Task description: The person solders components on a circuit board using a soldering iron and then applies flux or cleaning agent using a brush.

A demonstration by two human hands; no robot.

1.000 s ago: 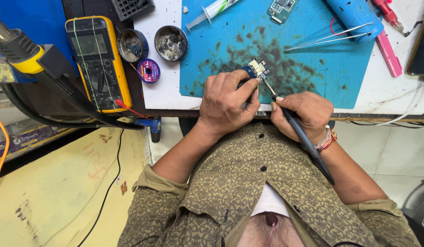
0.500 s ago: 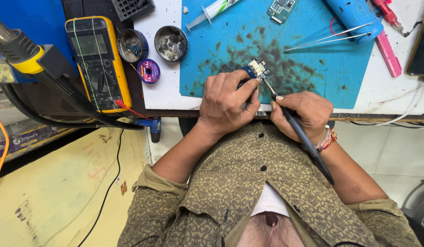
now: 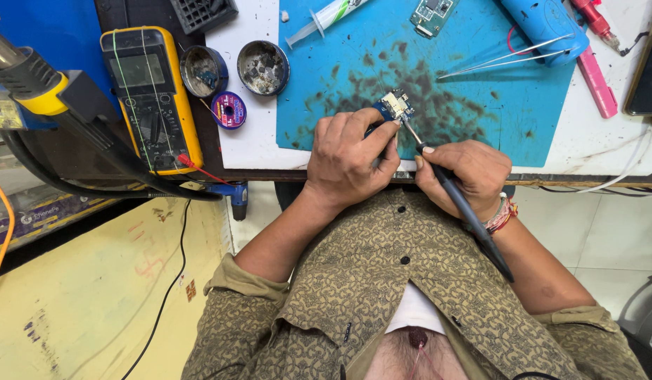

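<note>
The left hand (image 3: pixel 350 158) lies knuckles-up at the near edge of the blue mat (image 3: pixel 480 105), fingers curled around a small circuit board (image 3: pixel 396 107). The right hand (image 3: pixel 461 176) grips a black soldering iron (image 3: pixel 456 200) pen-style, its tip touching the board. The board is pale with blue edging and tiny components, resting on the scorched mat. Its lower part is hidden by fingers; component detail is unreadable.

an electronics repair workbench: a yellow multimeter (image 3: pixel 153 98), a scorched blue work mat (image 3: pixel 424 84), a solder spool (image 3: pixel 229 110), tweezers (image 3: pixel 505 62) and spare circuit boards (image 3: pixel 433 14) crowd the white table (image 3: pixel 245 144).
</note>
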